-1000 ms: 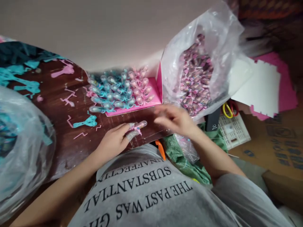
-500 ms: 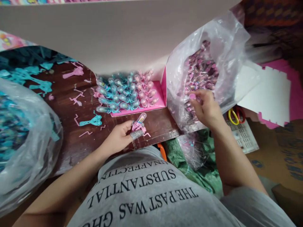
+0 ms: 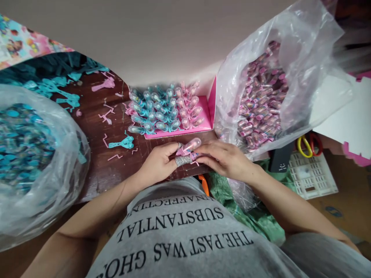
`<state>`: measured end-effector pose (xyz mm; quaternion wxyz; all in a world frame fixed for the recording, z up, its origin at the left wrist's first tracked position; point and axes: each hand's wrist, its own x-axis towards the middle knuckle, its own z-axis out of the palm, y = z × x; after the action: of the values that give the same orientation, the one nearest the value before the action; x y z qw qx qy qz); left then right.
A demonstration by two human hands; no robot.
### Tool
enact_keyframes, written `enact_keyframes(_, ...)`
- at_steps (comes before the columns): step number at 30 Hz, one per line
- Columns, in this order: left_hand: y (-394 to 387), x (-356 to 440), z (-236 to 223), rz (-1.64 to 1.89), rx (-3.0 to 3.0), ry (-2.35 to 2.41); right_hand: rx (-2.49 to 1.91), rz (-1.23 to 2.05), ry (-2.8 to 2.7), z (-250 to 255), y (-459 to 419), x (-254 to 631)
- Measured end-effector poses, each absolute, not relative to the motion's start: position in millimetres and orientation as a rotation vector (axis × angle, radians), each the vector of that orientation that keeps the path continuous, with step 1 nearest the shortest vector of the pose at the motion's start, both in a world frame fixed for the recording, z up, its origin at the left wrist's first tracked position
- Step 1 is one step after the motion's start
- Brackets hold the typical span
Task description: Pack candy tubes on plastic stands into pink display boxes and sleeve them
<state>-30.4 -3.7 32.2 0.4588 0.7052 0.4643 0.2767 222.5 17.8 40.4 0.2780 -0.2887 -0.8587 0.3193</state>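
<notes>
In front of my shirt, my left hand [image 3: 160,161] is closed around a small pink plastic holder [image 3: 182,150] with a clear rounded capsule [image 3: 193,144] on it. Grey tape wraps its thumb and a fingertip. My right hand [image 3: 224,158] meets it from the right, fingers pinched on a pink-capped capsule, mostly hidden by the fingers, against the holder. Just beyond both hands, a pink display box [image 3: 207,119] carries rows of upright clear capsules on blue holders [image 3: 153,110] and pink holders [image 3: 189,112].
An open plastic bag of pink-capped capsules [image 3: 261,104] stands right; a bag of blue-capped ones [image 3: 23,146] stands left. Loose blue holders [image 3: 121,143] and pink scraps [image 3: 107,114] lie on the brown table [image 3: 95,173]. Scissors [image 3: 308,144] and a white basket [image 3: 313,175] are lower right.
My right hand has come from the bag of pink-capped capsules to the holder in my left hand. The view has shifted, and a dark box shows beside the scissors.
</notes>
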Motion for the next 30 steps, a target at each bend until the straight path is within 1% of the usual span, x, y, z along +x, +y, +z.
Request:
enact_keyframes(3,-5.3,-33.0,33.0,0.741,2.063,1.172,-0.91,0.963,-2.27,41.4,16.8,221.1)
enact_keyframes(5,-3.7,-34.5,33.8,0.738,2.137,1.17,-0.977,1.039,-2.232,42.1,17.3,222.3)
enact_keyframes(7,-0.3,-35.8,35.2,0.692,2.097,1.185,-0.998,1.088,-2.202,43.4,19.1,225.8)
enact_keyframes(12,7.2,-35.5,39.0,0.65,2.023,1.21,-0.947,1.041,-2.171,44.9,23.1,231.5)
enact_keyframes(16,8.7,-31.6,43.4,0.666,2.088,1.197,-0.967,1.157,-2.136,45.3,25.5,230.5)
enact_keyframes(18,11.4,-30.0,49.0,0.669,2.06,1.201,-0.964,1.16,-2.111,50.1,28.3,235.8)
enact_keyframes(20,16.7,-28.2,57.6,0.67,1.957,1.197,-0.981,1.081,-2.117,59.7,32.7,246.5)
enact_keyframes(22,23.9,-25.0,68.1,0.627,1.768,1.155,-0.99,0.93,-2.159,72.6,38.1,259.1)
enact_keyframes(26,37.6,-11.9,86.4,0.385,1.389,0.92,-0.838,0.623,-2.356,96.4,48.9,270.9)
enact_keyframes(28,45.1,-5.8,92.2,0.327,1.441,0.82,-0.72,0.593,-2.485,104.6,54.9,269.6)
enact_keyframes(30,57.9,-4.7,96.1,0.401,1.735,0.878,-0.648,0.586,-2.557,111.7,63.0,268.8)
